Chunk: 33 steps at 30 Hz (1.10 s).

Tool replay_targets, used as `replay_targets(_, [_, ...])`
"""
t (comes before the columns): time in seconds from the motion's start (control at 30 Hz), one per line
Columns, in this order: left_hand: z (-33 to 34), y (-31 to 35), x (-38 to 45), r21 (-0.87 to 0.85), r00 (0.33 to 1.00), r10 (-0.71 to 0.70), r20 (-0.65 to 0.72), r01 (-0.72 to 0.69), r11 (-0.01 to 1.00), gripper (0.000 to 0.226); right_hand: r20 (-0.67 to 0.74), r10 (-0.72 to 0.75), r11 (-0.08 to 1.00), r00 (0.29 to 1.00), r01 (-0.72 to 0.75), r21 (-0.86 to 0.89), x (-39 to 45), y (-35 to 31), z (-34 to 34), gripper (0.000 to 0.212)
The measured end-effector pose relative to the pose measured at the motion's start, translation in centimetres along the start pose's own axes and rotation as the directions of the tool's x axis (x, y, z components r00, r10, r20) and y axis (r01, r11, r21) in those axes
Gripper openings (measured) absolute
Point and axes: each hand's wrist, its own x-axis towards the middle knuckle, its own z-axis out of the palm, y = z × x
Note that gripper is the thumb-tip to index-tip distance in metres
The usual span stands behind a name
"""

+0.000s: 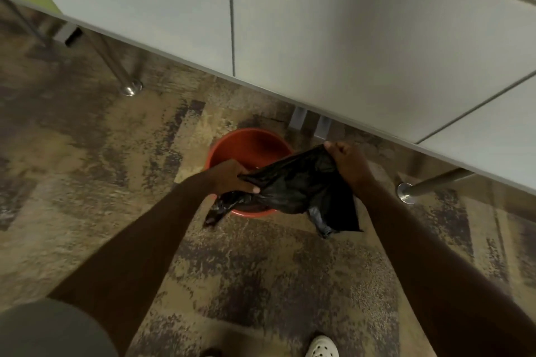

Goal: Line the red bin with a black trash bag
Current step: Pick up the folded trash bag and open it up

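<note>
Single head view, steeply down, seemingly tilted, near floor (pixel 87 153).

Left arm: bare, extended from lower left toward frame centre. Left hand (pixel 232 177): palm down, fingers closed in a grip, thumb pointing right. Right arm: bare, extended from lower right toward centre right. Right hand (pixel 348 161): fisted, knuckles up, higher in frame than the left. Hands well apart. One white shoe (pixel 322 346) at bottom edge.
</note>
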Motion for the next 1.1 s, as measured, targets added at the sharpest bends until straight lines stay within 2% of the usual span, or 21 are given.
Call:
replay_targets(0.1, [-1.9,-3.1,-2.8,-0.065,0.995,-0.009,-0.099,0.003,0.998,0.027,0.006,-0.038,0.994,0.999,0.038,-0.103,0.3,-1.2,0.9,0.039])
replay_targets(0.2, [-3.6,-5.1,-4.9,-0.220,0.965,-0.040,-0.259,-0.018,0.975,0.011,-0.067,-0.056,0.983,0.996,0.043,-0.179,1.0,-2.0,1.3,0.043])
replay_targets(0.3, [-4.9,-5.6,-5.6,-0.407,0.942,-0.127,-0.309,-0.010,0.914,0.017,-0.145,0.034,0.977,0.989,-0.063,-0.201,0.9,-2.7,2.5,0.036])
replay_targets(0.37, [-4.9,-4.7,-5.5,-0.453,0.924,-0.140,-0.356,-0.039,0.891,0.022,-0.265,0.073,0.974,0.961,-0.126,-0.187,-0.4,-4.3,4.0,0.027])
replay_targets(0.43, [-4.6,-3.6,-4.5,-0.503,0.882,-0.162,-0.442,-0.094,0.859,0.018,-0.350,-0.068,0.985,0.934,0.007,-0.175,-2.3,-6.5,6.0,0.027])
replay_targets(0.5, [-4.1,-1.7,-3.3,-0.555,0.844,-0.185,-0.503,-0.152,0.818,0.010,-0.253,-0.157,0.987,0.955,0.159,-0.011,-3.8,-8.9,8.5,0.022])
replay_targets(0.53, [-3.9,-0.8,-2.5,-0.594,0.833,-0.203,-0.515,-0.176,0.785,0.010,-0.109,-0.128,0.979,0.986,0.143,0.144,-4.6,-10.1,9.7,0.022])
replay_targets(0.57, [-3.7,0.0,-1.7,-0.637,0.825,-0.225,-0.518,-0.196,0.746,0.012,0.086,-0.092,0.959,0.992,0.065,0.277,-5.1,-11.0,10.9,0.028])
replay_targets(0.6, [-3.5,0.8,-1.0,-0.670,0.822,-0.238,-0.517,-0.216,0.710,0.015,0.231,-0.099,0.938,0.968,0.013,0.346,-5.3,-11.6,11.8,0.037])
replay_targets(0.63, [-3.4,1.4,-0.4,-0.695,0.822,-0.245,-0.514,-0.232,0.681,0.017,0.298,-0.132,0.933,0.945,0.018,0.359,-5.3,-11.7,12.7,0.041])
replay_targets(0.7, [-3.5,2.5,0.3,-0.733,0.819,-0.269,-0.508,-0.247,0.633,0.020,0.236,-0.131,0.926,0.963,0.034,0.377,-5.0,-11.2,13.6,0.023])
replay_targets(0.77, [-4.2,2.8,0.6,-0.741,0.818,-0.273,-0.507,-0.251,0.623,0.016,0.117,-0.028,0.890,0.993,-0.029,0.455,-4.3,-10.5,13.1,0.009])
replay_targets(0.83, [-5.5,2.3,0.3,-0.738,0.825,-0.257,-0.503,-0.255,0.625,0.007,0.081,0.085,0.836,0.993,-0.116,0.537,-3.2,-9.3,12.5,0.013])
replay_targets(0.9, [-6.9,1.2,-0.2,-0.695,0.838,-0.238,-0.491,-0.212,0.687,0.004,0.039,0.166,0.805,0.985,-0.158,0.571,-1.9,-7.8,11.8,0.019])
replay_targets(0.97, [-7.7,-0.3,-0.8,-0.574,0.860,-0.169,-0.480,-0.162,0.803,0.005,0.003,0.239,0.835,0.971,-0.207,0.510,-0.8,-6.0,11.2,0.018])
replay_targets(1.0, [-7.8,-1.2,-1.1,-0.498,0.867,-0.114,-0.485,-0.167,0.851,0.007,-0.012,0.240,0.881,0.971,-0.212,0.424,-0.3,-5.1,11.0,0.019])
replay_targets(1.07, [-7.7,-2.3,-1.4,-0.390,0.849,-0.049,-0.526,-0.189,0.901,0.009,0.022,0.205,0.973,0.979,-0.206,0.105,0.4,-3.6,10.8,0.025])
replay_targets(1.1, [-7.7,-2.5,-1.5,-0.364,0.838,-0.057,-0.543,-0.174,0.915,0.011,0.068,0.213,0.976,0.975,-0.209,-0.065,0.7,-3.3,10.8,0.026])
